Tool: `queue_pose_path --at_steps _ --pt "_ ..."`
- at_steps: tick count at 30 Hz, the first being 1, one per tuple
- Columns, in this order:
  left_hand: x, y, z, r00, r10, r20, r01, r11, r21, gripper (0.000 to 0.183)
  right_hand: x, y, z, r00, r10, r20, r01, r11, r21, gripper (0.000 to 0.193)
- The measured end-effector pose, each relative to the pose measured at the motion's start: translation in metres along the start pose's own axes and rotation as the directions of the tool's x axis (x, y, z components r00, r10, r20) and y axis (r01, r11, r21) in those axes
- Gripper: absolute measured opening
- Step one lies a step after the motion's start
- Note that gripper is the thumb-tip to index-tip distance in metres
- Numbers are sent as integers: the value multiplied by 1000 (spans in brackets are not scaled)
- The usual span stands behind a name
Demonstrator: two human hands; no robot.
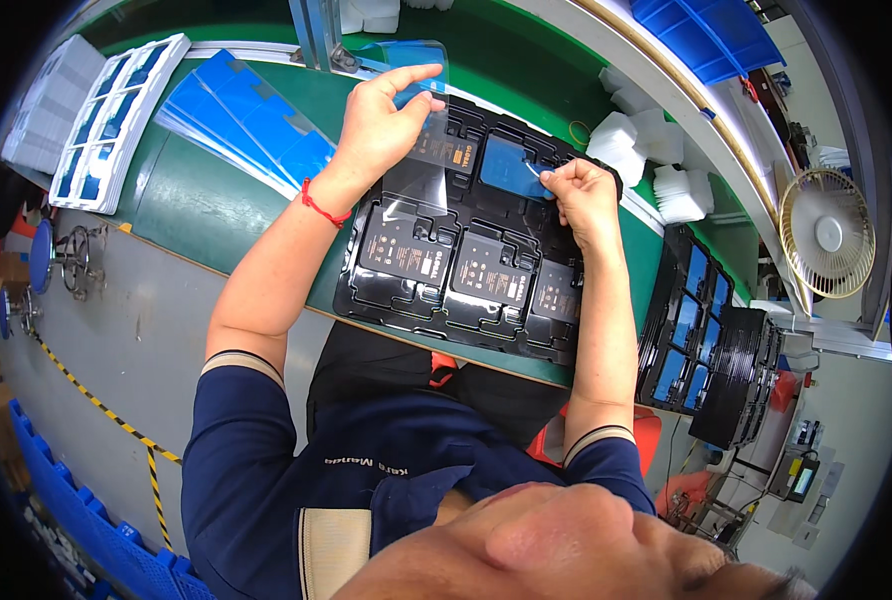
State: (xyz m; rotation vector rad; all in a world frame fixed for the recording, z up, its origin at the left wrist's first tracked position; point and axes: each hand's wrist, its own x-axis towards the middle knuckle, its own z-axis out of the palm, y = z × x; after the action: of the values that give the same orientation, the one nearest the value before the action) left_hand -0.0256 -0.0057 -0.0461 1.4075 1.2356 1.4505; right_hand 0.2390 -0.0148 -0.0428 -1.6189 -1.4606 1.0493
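My left hand [384, 122] is raised over the far left of a black plastic tray [406, 312]. Its fingers grip a clear plastic sheet [432, 185], which hangs down in front of the tray and has a blue area near its top. My right hand [584, 200] pinches a small white tab at the edge of a blue film piece [509, 166], which lies over a pocket in the tray's far row. Flat black battery packs [491, 270] with printed faces sit in the near pockets. Another pack [456, 153] shows partly behind the clear sheet.
Blue film sheets [256, 120] lie fanned out on the green table [191, 205] at left, beside stacked white trays [116, 125]. At right stand more black trays [684, 320] with blue-covered pieces and a fan [828, 232]. White foam pieces [621, 145] are beyond the table.
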Motion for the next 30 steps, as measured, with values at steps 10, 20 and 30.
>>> queue_pose_path --at_steps 10,20,30 --pt "-1 2 2 1000 20 3 -20 1000 -8 29 -7 -11 9 981 -160 -112 96 896 -434 16" --pt "-2 0 3 997 69 36 -70 997 27 27 -11 -12 4 887 -380 -262 184 811 -555 36" --pt "-27 15 26 825 175 538 -61 973 -223 71 -21 -21 29 903 -426 56 386 862 328 69"
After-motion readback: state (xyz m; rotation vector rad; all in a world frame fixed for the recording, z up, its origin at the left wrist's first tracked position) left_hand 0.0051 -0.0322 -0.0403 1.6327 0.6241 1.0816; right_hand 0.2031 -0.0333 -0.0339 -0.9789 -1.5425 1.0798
